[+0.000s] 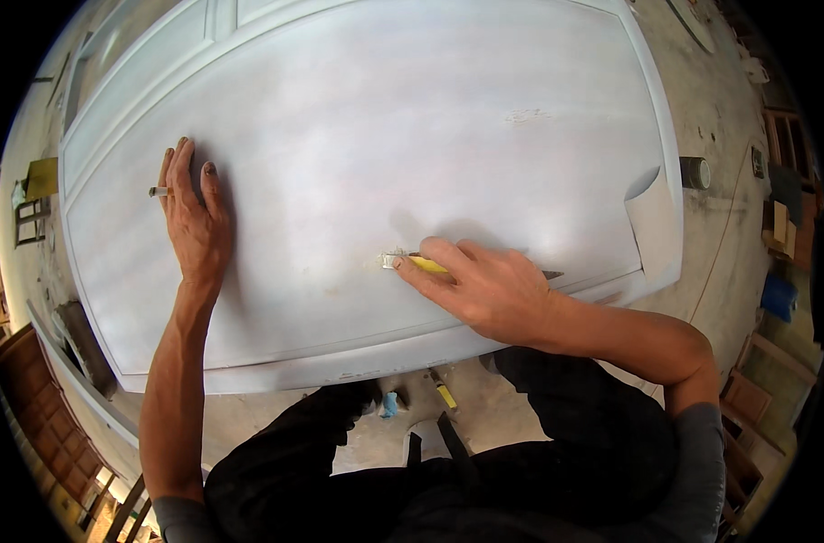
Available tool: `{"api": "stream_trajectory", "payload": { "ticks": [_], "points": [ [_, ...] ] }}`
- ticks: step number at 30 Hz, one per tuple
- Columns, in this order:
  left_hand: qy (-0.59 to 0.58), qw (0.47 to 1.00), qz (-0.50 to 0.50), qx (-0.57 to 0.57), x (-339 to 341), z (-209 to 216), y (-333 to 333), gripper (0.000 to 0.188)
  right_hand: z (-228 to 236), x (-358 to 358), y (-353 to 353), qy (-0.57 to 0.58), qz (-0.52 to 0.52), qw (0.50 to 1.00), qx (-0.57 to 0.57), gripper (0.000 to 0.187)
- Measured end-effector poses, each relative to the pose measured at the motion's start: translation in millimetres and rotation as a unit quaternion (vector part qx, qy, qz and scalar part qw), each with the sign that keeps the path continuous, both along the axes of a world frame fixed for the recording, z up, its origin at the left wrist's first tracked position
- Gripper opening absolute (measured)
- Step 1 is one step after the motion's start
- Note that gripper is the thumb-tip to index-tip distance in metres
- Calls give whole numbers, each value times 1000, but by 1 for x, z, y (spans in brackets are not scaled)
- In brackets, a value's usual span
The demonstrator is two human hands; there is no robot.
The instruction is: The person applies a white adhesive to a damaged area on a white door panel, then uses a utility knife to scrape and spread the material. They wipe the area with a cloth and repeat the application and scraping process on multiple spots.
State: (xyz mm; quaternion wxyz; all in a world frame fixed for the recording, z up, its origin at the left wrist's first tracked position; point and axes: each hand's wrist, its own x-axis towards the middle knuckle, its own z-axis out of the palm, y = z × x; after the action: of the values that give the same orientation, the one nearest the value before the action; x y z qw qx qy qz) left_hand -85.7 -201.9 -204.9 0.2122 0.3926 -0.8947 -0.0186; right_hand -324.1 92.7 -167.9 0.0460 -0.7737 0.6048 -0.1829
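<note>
A large white painted panel (pixel 358 181) with a raised border lies in front of me. My left hand (pixel 196 222) rests flat on its left part, a cigarette (pixel 160 191) pinched between its outstretched fingers. My right hand (pixel 498 288) is closed around a yellow-handled tool (pixel 427 264). Its flat, pale metal end touches the panel at a small rough patch (pixel 392 254) with loose flakes. A dark pointed tip (pixel 553 274) sticks out behind the right hand; whether it belongs to the same tool I cannot tell. Farther up shows another scuffed patch (pixel 526 116).
A curled beige sheet (pixel 649 222) lies over the panel's right edge. Beyond that edge stands a dark can (pixel 695 173). On the floor by my feet are a yellow-handled tool (pixel 445 391) and a small blue-and-white item (pixel 390 404). Wooden pieces (pixel 747 398) stand at the right.
</note>
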Motion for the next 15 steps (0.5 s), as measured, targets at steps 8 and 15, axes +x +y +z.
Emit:
{"api": "stream_trajectory", "payload": {
  "ticks": [8,15],
  "points": [
    [7,1000,-15,-5,-1,0,0,41,4,0,-3,-6,-2,1000,22,48],
    [8,1000,-1,7,-3,3,3,41,1,-3,5,-13,14,1000,23,48]
  ]
}}
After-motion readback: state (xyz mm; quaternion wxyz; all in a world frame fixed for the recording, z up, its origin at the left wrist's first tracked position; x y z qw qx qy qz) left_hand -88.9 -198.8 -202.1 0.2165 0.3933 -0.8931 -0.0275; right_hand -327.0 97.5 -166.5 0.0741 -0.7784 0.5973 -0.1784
